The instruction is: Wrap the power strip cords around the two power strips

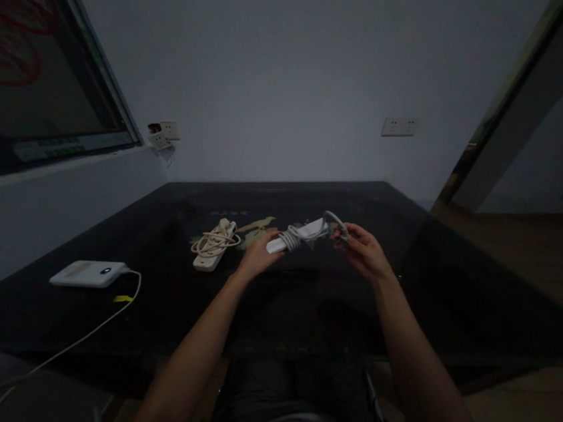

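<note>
A white power strip [276, 245] with its grey cord [292, 238] wound around it is held above the dark table. My left hand [258, 255] grips the strip's left end, fingers closed and partly hidden behind it. At the other end, my right hand [365, 250] pinches a loop of the cord near its end; what exactly sits between the fingertips is too dark to make out. Left of my left hand lies a second white power strip [207, 262], with a beige cord [213, 243] coiled loosely on top.
On the table's left stands a white power bank [88, 274] with a white cable [93, 331] running off the front edge. A yellow tag [122, 299] lies by it. The black table [282, 311] has a printed flower pattern. Wall sockets [399, 126] are behind.
</note>
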`<state>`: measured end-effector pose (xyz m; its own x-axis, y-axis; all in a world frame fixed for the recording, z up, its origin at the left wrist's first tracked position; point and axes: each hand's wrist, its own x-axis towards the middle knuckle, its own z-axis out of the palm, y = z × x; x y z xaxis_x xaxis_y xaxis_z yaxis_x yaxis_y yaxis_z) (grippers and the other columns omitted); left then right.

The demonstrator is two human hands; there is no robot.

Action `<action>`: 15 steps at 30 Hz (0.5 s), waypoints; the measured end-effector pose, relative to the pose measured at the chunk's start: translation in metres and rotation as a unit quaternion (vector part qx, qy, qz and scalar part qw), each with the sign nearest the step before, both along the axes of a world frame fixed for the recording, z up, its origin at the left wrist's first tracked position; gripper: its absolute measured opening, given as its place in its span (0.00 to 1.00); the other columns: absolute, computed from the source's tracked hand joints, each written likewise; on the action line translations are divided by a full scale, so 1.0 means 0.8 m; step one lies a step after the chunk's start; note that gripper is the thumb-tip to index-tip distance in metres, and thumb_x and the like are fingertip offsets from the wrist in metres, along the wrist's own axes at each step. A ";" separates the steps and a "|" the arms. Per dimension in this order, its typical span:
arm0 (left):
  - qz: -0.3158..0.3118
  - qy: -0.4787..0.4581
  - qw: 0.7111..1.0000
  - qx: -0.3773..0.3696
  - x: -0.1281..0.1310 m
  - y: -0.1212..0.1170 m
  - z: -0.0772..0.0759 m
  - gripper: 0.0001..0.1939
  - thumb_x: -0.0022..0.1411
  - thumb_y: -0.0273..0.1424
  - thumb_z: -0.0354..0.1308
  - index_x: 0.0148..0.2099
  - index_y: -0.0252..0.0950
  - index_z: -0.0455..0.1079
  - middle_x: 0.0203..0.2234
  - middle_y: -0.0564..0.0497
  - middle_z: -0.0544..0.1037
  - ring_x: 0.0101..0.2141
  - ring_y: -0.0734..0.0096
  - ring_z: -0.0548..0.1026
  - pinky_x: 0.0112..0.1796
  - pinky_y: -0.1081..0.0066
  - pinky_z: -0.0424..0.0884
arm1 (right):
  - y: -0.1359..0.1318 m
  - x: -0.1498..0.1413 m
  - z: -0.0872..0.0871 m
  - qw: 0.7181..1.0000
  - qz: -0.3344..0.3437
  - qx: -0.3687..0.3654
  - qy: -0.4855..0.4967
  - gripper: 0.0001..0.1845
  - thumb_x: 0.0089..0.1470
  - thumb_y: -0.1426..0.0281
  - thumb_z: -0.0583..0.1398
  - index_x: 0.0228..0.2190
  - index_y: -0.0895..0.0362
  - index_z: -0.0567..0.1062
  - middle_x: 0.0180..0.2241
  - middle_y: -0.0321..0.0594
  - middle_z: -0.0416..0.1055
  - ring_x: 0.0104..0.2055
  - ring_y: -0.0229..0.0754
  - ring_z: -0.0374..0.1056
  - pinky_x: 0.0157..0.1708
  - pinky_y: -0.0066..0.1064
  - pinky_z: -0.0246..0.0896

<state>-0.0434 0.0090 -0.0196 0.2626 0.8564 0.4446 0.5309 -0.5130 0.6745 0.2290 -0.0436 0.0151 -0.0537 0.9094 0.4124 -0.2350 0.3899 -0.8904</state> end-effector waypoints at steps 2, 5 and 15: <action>-0.045 0.027 0.999 -0.010 0.003 -0.005 0.001 0.28 0.48 0.29 0.64 0.54 0.39 0.69 0.49 0.46 0.76 0.49 0.57 0.73 0.51 0.59 0.66 | 0.007 0.005 -0.004 0.998 -0.053 0.022 0.032 0.19 0.43 0.58 0.66 0.39 0.50 0.75 0.36 0.41 0.75 0.39 0.46 0.71 0.39 0.41 0.67; -0.127 0.049 0.990 -0.042 0.008 -0.015 0.005 0.27 0.48 0.29 0.64 0.53 0.39 0.70 0.45 0.47 0.78 0.44 0.60 0.76 0.47 0.62 0.69 | 0.019 0.013 -0.010 0.989 -0.130 0.045 0.063 0.19 0.43 0.60 0.66 0.39 0.50 0.74 0.38 0.41 0.74 0.41 0.47 0.71 0.42 0.42 0.66; -0.221 -0.042 0.967 -0.124 0.012 -0.033 0.032 0.27 0.45 0.31 0.67 0.50 0.35 0.71 0.43 0.47 0.78 0.43 0.62 0.76 0.45 0.65 0.69 | 0.029 0.017 -0.019 0.984 -0.178 -0.019 0.017 0.20 0.41 0.62 0.66 0.39 0.54 0.77 0.39 0.43 0.76 0.42 0.46 0.71 0.42 0.38 0.65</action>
